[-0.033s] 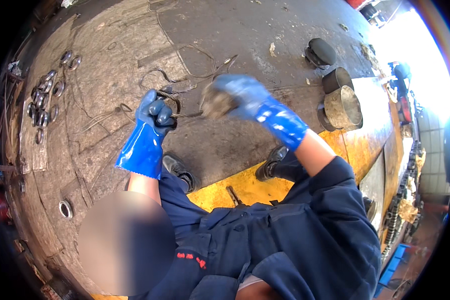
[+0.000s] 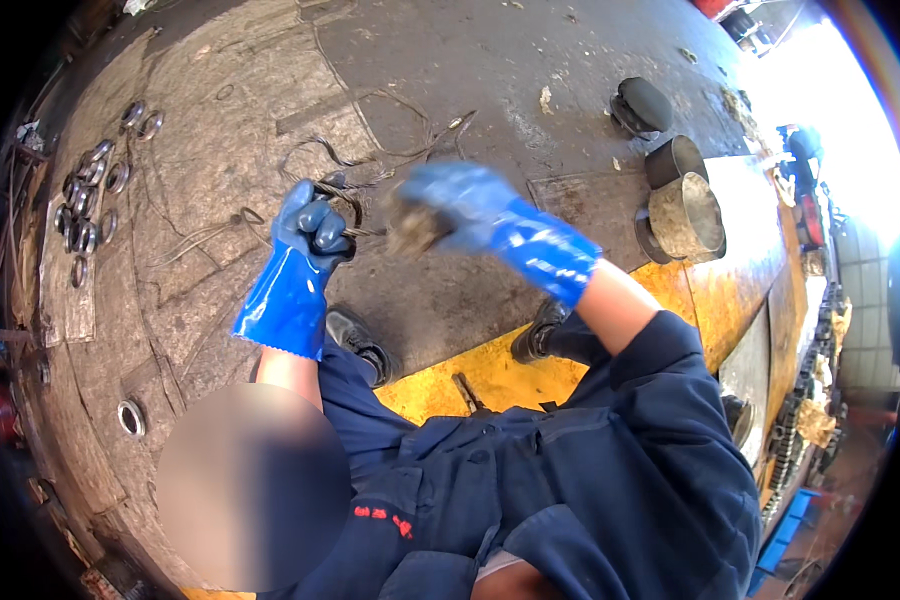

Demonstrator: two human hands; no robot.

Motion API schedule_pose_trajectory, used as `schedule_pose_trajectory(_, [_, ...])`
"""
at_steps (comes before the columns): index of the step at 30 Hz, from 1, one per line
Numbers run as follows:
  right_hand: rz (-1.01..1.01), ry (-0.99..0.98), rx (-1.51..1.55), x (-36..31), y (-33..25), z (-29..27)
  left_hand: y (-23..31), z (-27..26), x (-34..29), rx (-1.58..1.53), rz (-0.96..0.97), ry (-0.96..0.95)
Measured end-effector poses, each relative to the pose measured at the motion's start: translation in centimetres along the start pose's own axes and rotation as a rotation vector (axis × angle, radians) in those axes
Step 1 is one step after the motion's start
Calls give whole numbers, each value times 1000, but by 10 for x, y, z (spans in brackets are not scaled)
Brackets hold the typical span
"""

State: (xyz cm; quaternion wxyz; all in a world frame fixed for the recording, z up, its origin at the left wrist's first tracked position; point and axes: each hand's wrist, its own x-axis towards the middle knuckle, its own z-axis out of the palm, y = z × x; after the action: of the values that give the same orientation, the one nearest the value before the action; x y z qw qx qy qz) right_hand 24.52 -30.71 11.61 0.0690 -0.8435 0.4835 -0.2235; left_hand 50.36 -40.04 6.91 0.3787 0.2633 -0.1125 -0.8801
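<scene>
On the brown floor covering [image 2: 225,135], two large metal sleeves [image 2: 688,215] stand well to the right of the hands, beyond its right edge. Near that edge, the gloved right hand [image 2: 460,205] is closed around a brownish wad [image 2: 415,228], its fingers smeared by blur. Beside it, the gloved left hand [image 2: 308,222] has its fingers curled tight on a dark loop [image 2: 356,208], partly hidden, ring or wire unclear. Small metal rings [image 2: 82,203] cluster along the left edge. The step looks like rubbing the loop; the next stroke calls for a firm left grip.
</scene>
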Motion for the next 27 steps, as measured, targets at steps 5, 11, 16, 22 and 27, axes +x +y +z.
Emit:
schedule_pose_trajectory(5, [254, -191, -65, 12, -24, 68, 4, -4, -4, 55, -102, -124])
schedule_pose_trajectory(11, [358, -647, -194, 38, -19, 75, -10, 6, -23, 222, -17, 49])
schedule_pose_trajectory(16, [330, -738, -408, 44, 32, 77, 0, -2, -44, 126, 34, 1])
schedule_pose_trajectory(22, [266, -753, -443, 53, 78, 108, 8, 3, -49, 116, 163, 86])
schedule_pose_trajectory(27, [363, -755, -508, 41, 135, 101, 18, 5, -63, 77, 159, -12])
